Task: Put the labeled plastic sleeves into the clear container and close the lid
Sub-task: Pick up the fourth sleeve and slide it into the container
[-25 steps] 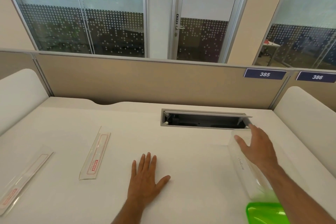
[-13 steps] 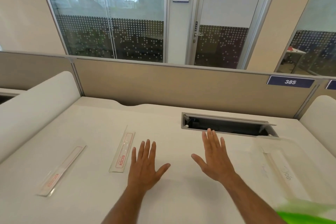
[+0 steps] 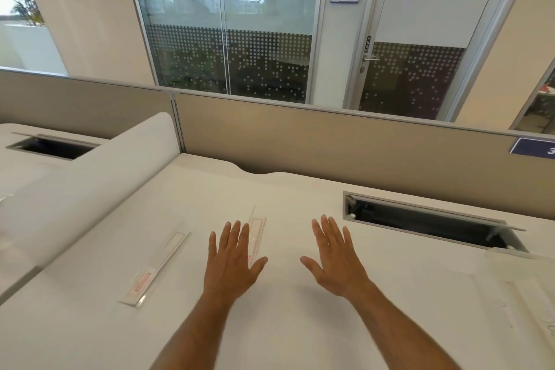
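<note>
The head camera, the only view, looks down on a white desk (image 3: pixel 300 324) with both bare forearms reaching in from the bottom edge.

The left hand (image 3: pixel 232 261) is spread flat, palm down, fingers apart and gripping nothing. It lies over the near part of a labeled plastic sleeve (image 3: pixel 257 233); only the sleeve's far end, with a red-outlined box, shows past the fingertips, plus a sliver of red print beside the thumb. Whether the palm presses on the sleeve or floats just above it cannot be told.

A second labeled sleeve (image 3: pixel 157 269) lies left of that hand, apart from it, flat on the desk and angled with its red label at the near end. The label's wording is too small to read.

The right hand (image 3: pixel 336 261) is to the right of the left hand, also open with fingers splayed and empty, over bare desk.

Right of the right hand, near the frame's right edge, the clear container (image 3: pixel 522 303) is hard to make out: faint transparent outlines and some scribbled marks against the white surface, cut off by the frame. Its lid cannot be distinguished.

Beyond the right hand, an open cable hatch (image 3: pixel 426 222) is set into the desk in front of the beige partition (image 3: pixel 330 141).
</note>
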### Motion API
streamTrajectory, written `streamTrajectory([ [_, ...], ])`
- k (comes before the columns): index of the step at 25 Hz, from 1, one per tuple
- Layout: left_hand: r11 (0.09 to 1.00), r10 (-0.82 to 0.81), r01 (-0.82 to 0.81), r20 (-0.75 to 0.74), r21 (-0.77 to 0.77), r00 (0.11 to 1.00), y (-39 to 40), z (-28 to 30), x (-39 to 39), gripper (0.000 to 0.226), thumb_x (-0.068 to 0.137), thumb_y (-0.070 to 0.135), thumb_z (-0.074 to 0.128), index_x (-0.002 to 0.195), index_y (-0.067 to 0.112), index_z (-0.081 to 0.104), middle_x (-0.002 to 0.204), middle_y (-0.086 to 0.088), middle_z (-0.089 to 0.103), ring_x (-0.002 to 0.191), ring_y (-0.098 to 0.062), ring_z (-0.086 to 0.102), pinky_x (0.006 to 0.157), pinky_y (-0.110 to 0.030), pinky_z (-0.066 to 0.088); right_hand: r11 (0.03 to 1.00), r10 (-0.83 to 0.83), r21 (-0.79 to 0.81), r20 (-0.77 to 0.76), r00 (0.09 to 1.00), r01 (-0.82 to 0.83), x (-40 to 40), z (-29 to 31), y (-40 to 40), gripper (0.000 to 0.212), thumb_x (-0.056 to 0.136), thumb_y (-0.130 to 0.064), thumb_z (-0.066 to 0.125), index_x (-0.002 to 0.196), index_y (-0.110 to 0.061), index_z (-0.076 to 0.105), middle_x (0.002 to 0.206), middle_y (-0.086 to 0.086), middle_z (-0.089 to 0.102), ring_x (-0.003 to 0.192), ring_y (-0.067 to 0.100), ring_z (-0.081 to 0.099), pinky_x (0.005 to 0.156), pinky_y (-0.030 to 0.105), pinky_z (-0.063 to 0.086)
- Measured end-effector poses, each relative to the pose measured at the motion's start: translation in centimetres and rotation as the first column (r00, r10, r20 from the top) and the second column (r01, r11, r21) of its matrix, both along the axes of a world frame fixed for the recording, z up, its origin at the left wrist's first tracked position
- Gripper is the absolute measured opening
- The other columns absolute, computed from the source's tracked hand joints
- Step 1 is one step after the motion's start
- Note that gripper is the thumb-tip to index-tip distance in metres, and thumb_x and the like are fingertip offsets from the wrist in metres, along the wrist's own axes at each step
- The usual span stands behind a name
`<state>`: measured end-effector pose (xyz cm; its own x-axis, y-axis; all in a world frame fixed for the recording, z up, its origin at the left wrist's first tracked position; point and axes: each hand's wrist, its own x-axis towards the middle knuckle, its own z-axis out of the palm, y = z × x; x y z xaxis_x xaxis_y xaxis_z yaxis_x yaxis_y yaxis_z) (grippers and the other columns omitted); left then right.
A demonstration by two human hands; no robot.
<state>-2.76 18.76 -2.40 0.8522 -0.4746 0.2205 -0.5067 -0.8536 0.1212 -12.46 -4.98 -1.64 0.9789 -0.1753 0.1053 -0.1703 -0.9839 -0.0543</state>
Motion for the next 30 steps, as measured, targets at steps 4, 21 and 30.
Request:
streamTrajectory([
  [4, 0.997, 0.063, -0.065, -0.046, -0.052, 0.997, 1.1, 0.2, 1.6, 0.082, 0.086, 0.06, 0.053, 0.149, 0.012, 0.034, 0.152, -0.007, 0.043, 0.143, -0.03, 0.032, 0.117, -0.053, 0.026, 0.992, 0.125, -0.032, -0.021, 0.992, -0.125, 4.4, 0.0, 2.4, 0.077, 0.098, -0.055, 0.032, 0.155, -0.021, -0.009, 0.163, 0.004, -0.015, 0.149, 0.022, -0.017, 0.117, 0.044, -0.013],
  [21, 0.984, 0.129, -0.153, -0.228, -0.091, 0.965, 0.5, -0.4, 5.2, 0.025, 0.083, 0.042, 0.055, 0.096, 0.024, 0.066, 0.09, 0.006, 0.071, 0.083, -0.02, 0.067, 0.066, -0.027, 0.04, 0.896, 0.418, -0.133, -0.062, 0.906, -0.423, 15.8, -1.7, 6.7, 0.047, 0.093, -0.005, 0.055, 0.136, -0.021, 0.047, 0.152, 0.003, 0.04, 0.147, 0.023, 0.024, 0.119, 0.043, 0.014],
  [30, 0.987, 0.067, -0.099, -0.234, -0.125, 0.97, 0.1, -0.6, 4.4, 0.02, 0.089, 0.037, 0.051, 0.091, 0.024, 0.066, 0.088, 0.004, 0.071, 0.082, -0.023, 0.064, 0.063, -0.029, 0.04, 0.924, 0.377, -0.061, -0.027, 0.926, -0.377, 12.8, -0.5, 4.0, 0.021, 0.098, -0.022, 0.048, 0.114, -0.023, 0.062, 0.106, 0.0, 0.071, 0.099, 0.024, 0.061, 0.105, 0.035, 0.036],
])
